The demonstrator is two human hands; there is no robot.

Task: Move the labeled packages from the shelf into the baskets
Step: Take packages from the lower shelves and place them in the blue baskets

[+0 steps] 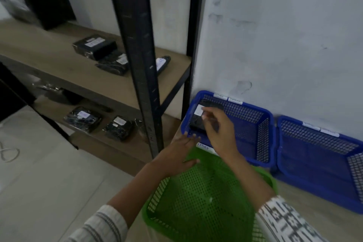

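I see packages [94,45] on the shelf [59,61], left. Against the far wall [284,35]: left basket [263,139], holding a package [196,124], and right basket [314,163]; near basket [196,202] before them.

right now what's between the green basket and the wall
In the head view, a blue basket with a black labeled package in it stands between the green basket and the wall.

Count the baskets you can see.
3. The left blue basket stands beside the shelf, the right blue basket next to it, the green basket in front, nearest the camera.
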